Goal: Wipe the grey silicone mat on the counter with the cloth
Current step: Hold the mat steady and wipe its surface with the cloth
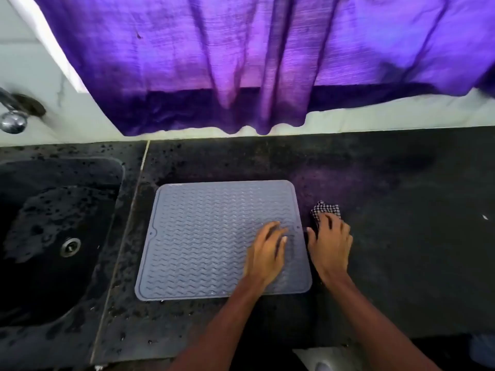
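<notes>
A dark speckled bench point(388, 183) runs below a purple curtain point(241, 62) and a pale wall. At the bench's left end sits a black sink point(53, 236) with a tap point(13, 116) above it. The grey silicone mat point(209, 236) lies flat beside the sink, near the front edge of the bench. The left hand point(267, 250) rests open, palm down, on the mat's right portion, apparently bracing it. The right hand point(330, 242) is on the bench just past the mat's right edge, fingers closing over a bunched checked cloth point(325, 210). Judged step: cloth pickup, wiping not begun. Next move calls for carrying the cloth onto the mat and stroking across the ribs.
</notes>
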### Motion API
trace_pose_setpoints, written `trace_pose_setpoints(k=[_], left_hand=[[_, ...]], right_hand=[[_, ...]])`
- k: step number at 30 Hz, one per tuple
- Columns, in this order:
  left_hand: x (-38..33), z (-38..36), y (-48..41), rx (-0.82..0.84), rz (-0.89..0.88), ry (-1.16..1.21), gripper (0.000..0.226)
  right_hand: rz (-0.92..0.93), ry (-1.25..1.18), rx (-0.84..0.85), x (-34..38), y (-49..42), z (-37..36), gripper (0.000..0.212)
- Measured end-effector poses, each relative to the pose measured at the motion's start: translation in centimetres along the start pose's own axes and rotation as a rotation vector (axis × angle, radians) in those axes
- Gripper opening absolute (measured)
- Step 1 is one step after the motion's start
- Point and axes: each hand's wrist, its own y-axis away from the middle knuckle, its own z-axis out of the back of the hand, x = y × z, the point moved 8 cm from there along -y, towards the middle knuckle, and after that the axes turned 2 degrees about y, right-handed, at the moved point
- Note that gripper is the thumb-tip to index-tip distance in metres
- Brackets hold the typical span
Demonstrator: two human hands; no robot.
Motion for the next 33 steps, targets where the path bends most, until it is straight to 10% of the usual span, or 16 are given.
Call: trace_pose_setpoints(k=[24, 33], left_hand=[[12.0, 16.0, 3.2, -0.295, 0.141, -0.082, 0.037], [17.2, 20.0, 3.4, -0.26, 0.213, -0.152, 0.037]], right_hand=[[-0.318, -0.821, 0.071, 2.4, -4.0, 2.0, 0.034], [-0.087, -0.427, 0.027, 10.7, -6.1, -0.3, 0.04]])
